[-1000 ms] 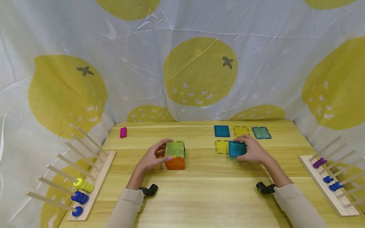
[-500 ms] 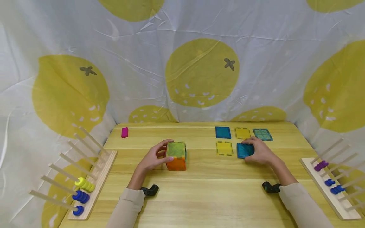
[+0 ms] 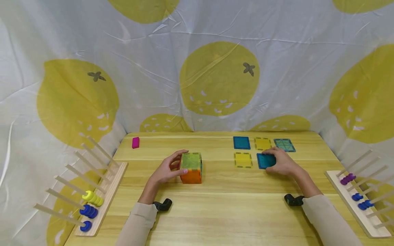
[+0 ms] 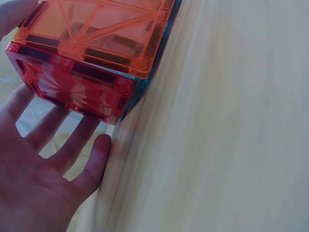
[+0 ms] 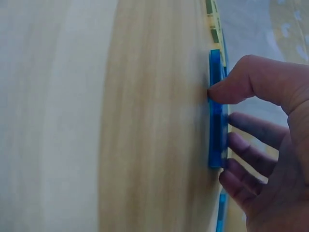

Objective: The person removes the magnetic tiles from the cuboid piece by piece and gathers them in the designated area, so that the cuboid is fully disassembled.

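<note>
On the left half of the table stands a cube of translucent magnetic tiles (image 3: 191,162), yellow-green on top and orange in front. My left hand (image 3: 164,172) holds it from the left, thumb at the front and fingers toward the back. The left wrist view shows the cube's red side panel (image 4: 77,89) facing the palm. My right hand (image 3: 284,164) grips a blue square magnetic tile (image 3: 264,160) by its near and far edges, flat at the tabletop. In the right wrist view the thumb presses the tile's edge (image 5: 216,125).
Around the right hand lie a yellow tile (image 3: 243,160), another blue tile (image 3: 241,142), a second yellow tile (image 3: 262,143) and a light-blue tile (image 3: 284,145). A pink block (image 3: 135,142) sits back left. Pegged wooden racks (image 3: 118,181) with rings flank both sides.
My right hand has slid the blue tile to the right, off the near yellow tile, and it now lies beside that tile. The left hand keeps its hold on the cube.
</note>
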The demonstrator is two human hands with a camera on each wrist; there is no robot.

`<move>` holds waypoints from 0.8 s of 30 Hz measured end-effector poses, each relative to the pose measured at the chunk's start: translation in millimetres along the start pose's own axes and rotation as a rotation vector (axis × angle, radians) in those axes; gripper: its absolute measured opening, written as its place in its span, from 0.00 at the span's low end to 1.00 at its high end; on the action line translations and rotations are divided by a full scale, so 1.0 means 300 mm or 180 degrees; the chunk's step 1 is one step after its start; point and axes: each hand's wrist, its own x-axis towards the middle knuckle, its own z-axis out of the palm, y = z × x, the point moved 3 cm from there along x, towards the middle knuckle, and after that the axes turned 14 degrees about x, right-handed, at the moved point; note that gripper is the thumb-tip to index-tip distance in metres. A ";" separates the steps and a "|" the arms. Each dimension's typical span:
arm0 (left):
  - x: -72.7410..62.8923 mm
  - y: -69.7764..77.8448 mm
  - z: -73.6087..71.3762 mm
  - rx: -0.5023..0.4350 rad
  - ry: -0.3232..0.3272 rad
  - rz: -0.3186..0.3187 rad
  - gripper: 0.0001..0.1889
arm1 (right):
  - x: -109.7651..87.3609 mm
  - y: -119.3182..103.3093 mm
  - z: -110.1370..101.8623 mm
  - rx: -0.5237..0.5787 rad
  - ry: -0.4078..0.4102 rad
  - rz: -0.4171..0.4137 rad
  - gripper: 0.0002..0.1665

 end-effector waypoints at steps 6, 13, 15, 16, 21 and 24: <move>-0.009 -0.007 -0.014 -0.0358 -0.0044 0.0058 0.40 | -0.016 -0.048 0.001 0.0019 0.0108 -0.0161 0.43; -0.008 -0.003 -0.024 -0.0476 -0.0059 0.0028 0.38 | -0.013 -0.153 0.056 0.0332 0.0274 -0.0609 0.38; -0.008 -0.002 -0.024 -0.0489 -0.0054 0.0013 0.39 | -0.004 -0.187 0.076 0.0478 0.0279 -0.0651 0.38; -0.007 -0.002 -0.024 -0.0496 -0.0056 -0.0003 0.39 | 0.002 -0.204 0.086 0.0560 0.0270 -0.0681 0.38; -0.011 -0.003 -0.021 -0.0538 -0.0105 0.0003 0.41 | 0.030 -0.278 0.145 0.0933 0.0133 -0.0746 0.37; -0.014 -0.005 -0.019 -0.0558 -0.0119 0.0024 0.41 | 0.041 -0.317 0.182 0.1039 0.0033 -0.0767 0.37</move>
